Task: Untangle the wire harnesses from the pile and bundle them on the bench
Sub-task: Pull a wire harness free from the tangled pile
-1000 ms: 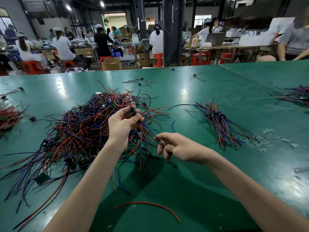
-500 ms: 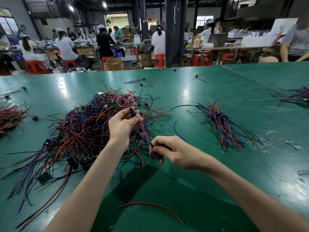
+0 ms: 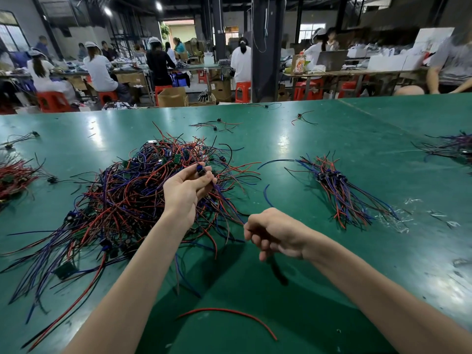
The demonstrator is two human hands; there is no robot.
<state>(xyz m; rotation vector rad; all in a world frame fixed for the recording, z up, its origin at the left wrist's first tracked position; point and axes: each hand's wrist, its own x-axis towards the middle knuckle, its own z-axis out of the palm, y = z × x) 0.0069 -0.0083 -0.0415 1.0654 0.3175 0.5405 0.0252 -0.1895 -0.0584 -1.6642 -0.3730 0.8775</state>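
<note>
A big tangled pile of red, blue and black wire harnesses [image 3: 122, 200] lies on the green bench [image 3: 319, 154], left of centre. My left hand [image 3: 187, 190] is raised over the pile's right side and pinches the dark connector of one harness [image 3: 200, 169] between thumb and fingertips. Its wires run down and right to my right hand [image 3: 273, 233], which is curled round them just above the bench. A laid-out bundle of sorted harnesses [image 3: 339, 190] lies to the right.
A loose red wire [image 3: 229, 314] lies near the front edge. A second red pile [image 3: 12, 177] sits at the far left and a purple one [image 3: 449, 146] at the far right. Stray harnesses [image 3: 217, 125] lie further back. People work at benches behind.
My right hand has slid down and toward me along the harness wires, closing into a tighter fist. My left hand stays at the connector above the pile.
</note>
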